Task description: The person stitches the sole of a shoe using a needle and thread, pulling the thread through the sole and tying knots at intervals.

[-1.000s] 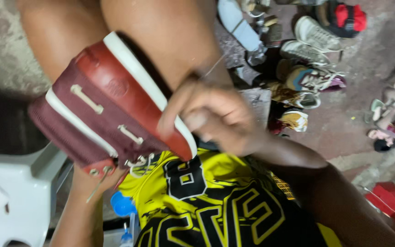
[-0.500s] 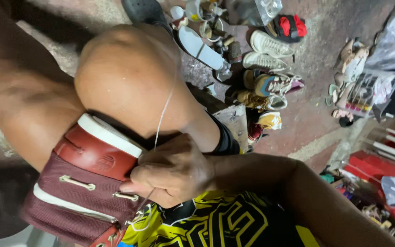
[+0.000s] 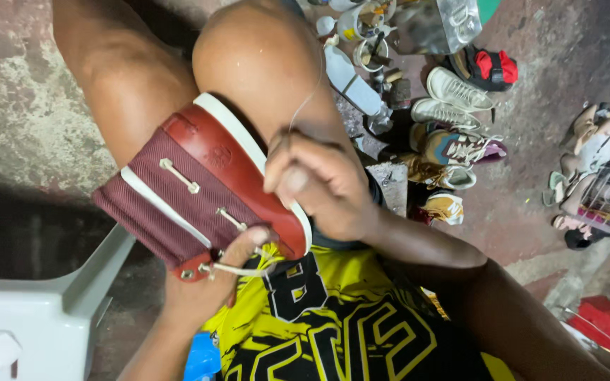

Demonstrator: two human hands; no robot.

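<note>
Maroon boat shoe (image 3: 199,197) with white sole edge sat at centre-left of frame, wedged between the person's bare knees, long axis running from lower left up toward upper right, sole side facing right. Right hand (image 3: 319,187) lay just right of the shoe, against the sole rim, fingers closed with thumb and forefinger pinching a thin pale thread (image 3: 305,92) that rose taut toward the upper centre. Left hand (image 3: 202,293) cupped the shoe's heel end from below, thumb pressed on the upper near the loose white lace (image 3: 238,269); the other fingers hidden. Right hand was nearer the sole seam. Loose shoes (image 3: 453,127) littered the floor at upper right; white plastic chair (image 3: 37,303) at lower left.
</note>
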